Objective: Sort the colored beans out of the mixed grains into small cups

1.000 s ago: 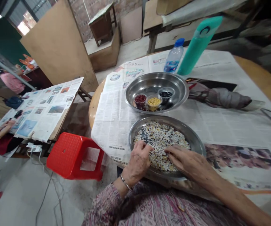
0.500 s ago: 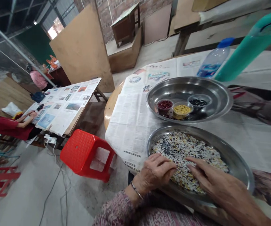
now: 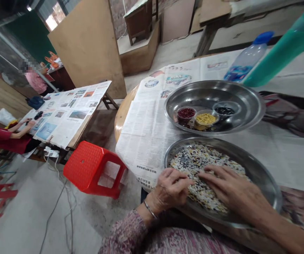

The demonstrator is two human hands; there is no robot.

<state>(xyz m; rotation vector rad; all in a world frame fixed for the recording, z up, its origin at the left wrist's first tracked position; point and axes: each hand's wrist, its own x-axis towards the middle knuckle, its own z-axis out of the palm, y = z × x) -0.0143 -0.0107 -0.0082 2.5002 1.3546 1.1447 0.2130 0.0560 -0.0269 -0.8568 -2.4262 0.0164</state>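
Left hand [image 3: 169, 189] at lower centre of frame, loosely curved, fingertips down among the beans; grip released, nothing clenched; thin silver bangle [image 3: 149, 209] on the wrist, mauve patterned sleeve [image 3: 122, 231] just behind it. Right hand [image 3: 232, 187] lies flatter, to the right, fingers spread over the same beans; grip open too. Mixed black, white and yellow beans [image 3: 205, 176] lie in a shallow layer inside a round stainless-steel tray [image 3: 263, 173], both hands over them; tray sits at the near edge of the bench. Just beyond it, a wider stainless-steel basin [image 3: 236, 88] holds three small clear cups: red beans [image 3: 186, 113], yellow beans [image 3: 204, 119], black beans [image 3: 223, 111]; cups stand close together near the basin's lower left. Newspaper sheets [image 3: 146, 137] cover the round wooden bench [image 3: 121, 118]; clear plastic bottle with blue cap [image 3: 247, 58] and teal flask [image 3: 281, 60] stand at upper right. Red plastic stool [image 3: 91, 169] on the concrete floor, left of the bench; at far left, a person in a red shirt [image 3: 6, 139] works at a newspaper-covered bench [image 3: 62, 113]; a person in pink [image 3: 34, 81] stands beyond.
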